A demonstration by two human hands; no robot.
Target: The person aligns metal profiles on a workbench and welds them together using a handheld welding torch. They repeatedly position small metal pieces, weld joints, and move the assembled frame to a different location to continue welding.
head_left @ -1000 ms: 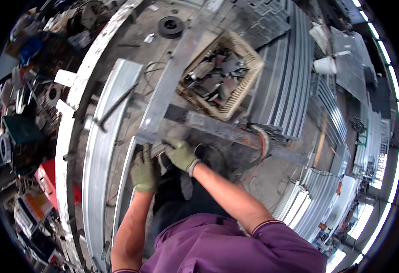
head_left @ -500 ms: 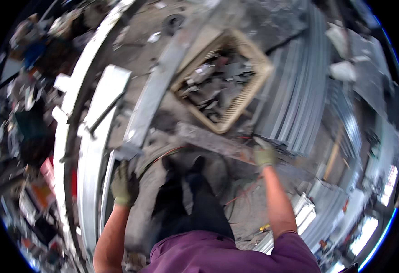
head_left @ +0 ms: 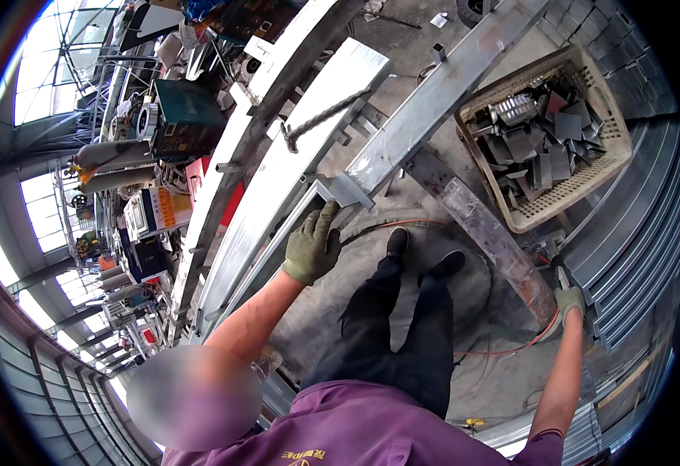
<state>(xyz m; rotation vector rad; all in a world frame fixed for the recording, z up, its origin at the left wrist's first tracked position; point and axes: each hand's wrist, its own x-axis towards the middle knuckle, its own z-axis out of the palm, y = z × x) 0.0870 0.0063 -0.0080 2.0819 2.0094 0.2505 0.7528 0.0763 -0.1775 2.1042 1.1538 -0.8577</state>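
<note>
My left hand, in an olive work glove, is at the end of a silver rectangular metal tube. Its fingers are extended and the thumb stands apart; the fingertips appear to touch the tube's edge, just below a small angled metal piece. That piece meets the end of a long flat steel beam. Off to the right, my gloved right hand is closed around a narrow greyish thing whose kind I cannot tell. A rusty, paint-flecked bar lies beside it.
A beige plastic crate of metal offcuts stands ahead at right, beside stacked grey metal profiles. A T-headed twisted bar lies across a wide silver beam. An orange hose runs over the floor. Machines and clutter line the left.
The view has turned, so the beams and crate now sit farther right and slanted. My left hand stays at the tube end, my right hand near the rusty bar's end.
</note>
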